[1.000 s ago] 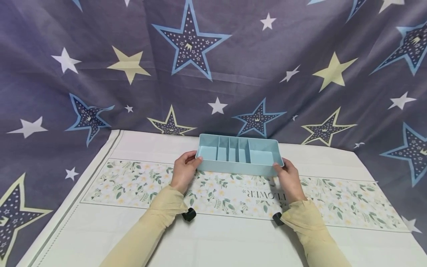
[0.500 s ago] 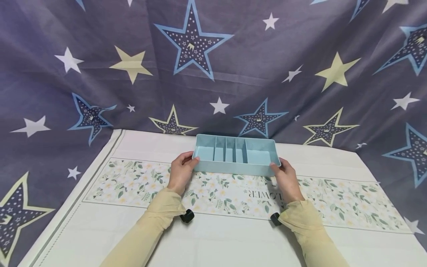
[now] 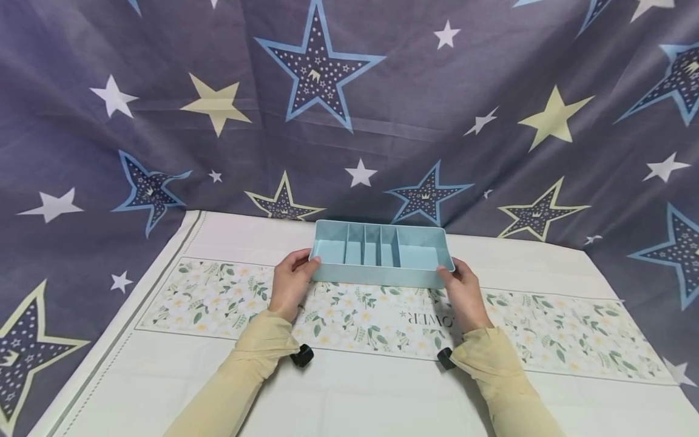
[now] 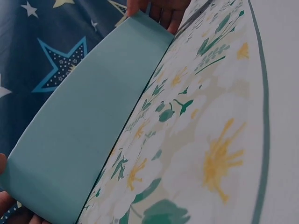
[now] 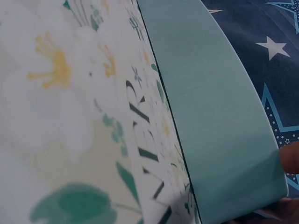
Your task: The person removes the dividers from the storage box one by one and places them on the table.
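From my remote seat I see a dark curtain rising beyond the fingers and filling the whole background, printed with blue-edged, yellow and white stars. Below it, a white tablecloth spreads under and around the fingers, and on it a floral strip runs sideways beneath the hands, reaching well past the fingers on either side. Behind the fingers, on the near side, I have a pale yellow left sleeve and a matching right sleeve. The light blue box is directly between the 2 sets of fingers, open top up and long wall toward me; I can't tell whether its base touches the surface or hangs just above it. Its interior shows 5 compartments in a row: a wide bay nearest the left thumb, 3 narrow slots, then the widest bay beside the right thumb. I see the left hand pinching the left end, thumb on the near corner and the other fingers round the outside, partly hidden. The right hand pinches the right end likewise, its other fingers also partly hidden. Nearer me than the right fingertips, dark lettering reads upside down, partly covered. Well behind the fingers, 2 black wrist pieces sit at the inner cuffs.
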The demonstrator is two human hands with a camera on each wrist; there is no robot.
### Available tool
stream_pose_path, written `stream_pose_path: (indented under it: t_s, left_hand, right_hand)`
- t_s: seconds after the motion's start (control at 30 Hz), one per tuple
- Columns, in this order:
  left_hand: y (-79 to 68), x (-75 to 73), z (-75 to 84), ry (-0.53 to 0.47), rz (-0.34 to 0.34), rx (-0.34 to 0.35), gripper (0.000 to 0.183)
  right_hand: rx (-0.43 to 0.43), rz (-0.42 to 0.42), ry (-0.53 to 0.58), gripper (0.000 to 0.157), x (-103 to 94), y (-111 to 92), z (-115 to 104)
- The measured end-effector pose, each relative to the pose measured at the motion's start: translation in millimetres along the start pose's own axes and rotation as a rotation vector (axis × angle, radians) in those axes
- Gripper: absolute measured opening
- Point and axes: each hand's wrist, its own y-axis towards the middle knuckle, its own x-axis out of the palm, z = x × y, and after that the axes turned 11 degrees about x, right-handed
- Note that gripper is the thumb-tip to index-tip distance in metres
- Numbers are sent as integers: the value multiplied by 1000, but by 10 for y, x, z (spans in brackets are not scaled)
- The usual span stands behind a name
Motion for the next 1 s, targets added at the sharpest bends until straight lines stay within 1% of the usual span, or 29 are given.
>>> stream_pose_path:
  t_s: [0.03,0.1,0.17,0.37,0.47,0.63,0.8,1.0]
  left_hand:
    - [3,-5,-5,-2,4,2,40]
    - [7,-16,-11,-1,11,2,41]
    - [11,-27,-24,-1,18,-1,41]
    - [13,-66,-37,-5,19,-7,40]
    - [14,-77,-33,-14,18,-7,39]
    - [17,-89,-41,-15,11,-11,40]
    - [21,-94,-44,-38,-1,-5,41]
    - [19,-99,-44,-37,-7,-1,42]
  right_hand:
    - [6,-13,10,60,-11,-84,-68]
    - [11,-33,15,61,-17,-191,-151]
    - [5,-20,26,61,12,-118,-84]
    - [-6,31,18,59,96,238,226]
    - [-8,39,10,60,116,339,319]
    - [-16,40,14,59,131,383,373]
    - [-16,42,7,57,120,379,369]
    - [-13,51,-7,56,123,375,362]
